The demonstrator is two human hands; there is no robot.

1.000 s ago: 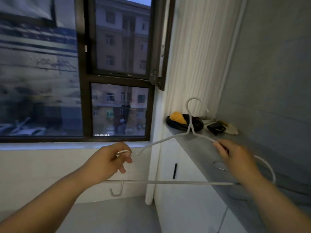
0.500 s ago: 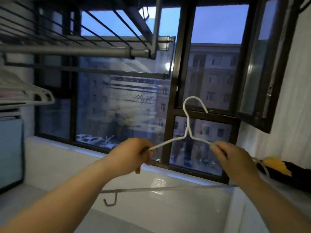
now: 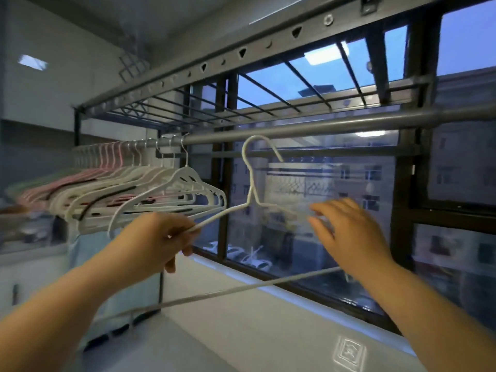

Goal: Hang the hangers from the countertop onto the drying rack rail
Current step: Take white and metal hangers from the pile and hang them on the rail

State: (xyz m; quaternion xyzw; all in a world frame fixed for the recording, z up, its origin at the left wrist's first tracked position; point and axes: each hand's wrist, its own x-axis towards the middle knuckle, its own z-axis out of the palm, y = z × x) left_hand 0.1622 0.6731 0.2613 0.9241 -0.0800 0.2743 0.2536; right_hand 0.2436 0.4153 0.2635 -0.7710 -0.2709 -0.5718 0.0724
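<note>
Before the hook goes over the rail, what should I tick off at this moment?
1. Left hand grips the hanger: ok, fingers curl round its left shoulder wire.
2. Right hand holds the hanger: not ok, fingers are spread open; contact cannot be told because of blur.
3. Hook over the rail: not ok, it sits in front of the rail, not yet over it.
4. Bare rail to the right of the hung hangers: ok.
5. Hanger level: not ok, its bottom bar slopes down to the left.

No text, label or number can be read.
</note>
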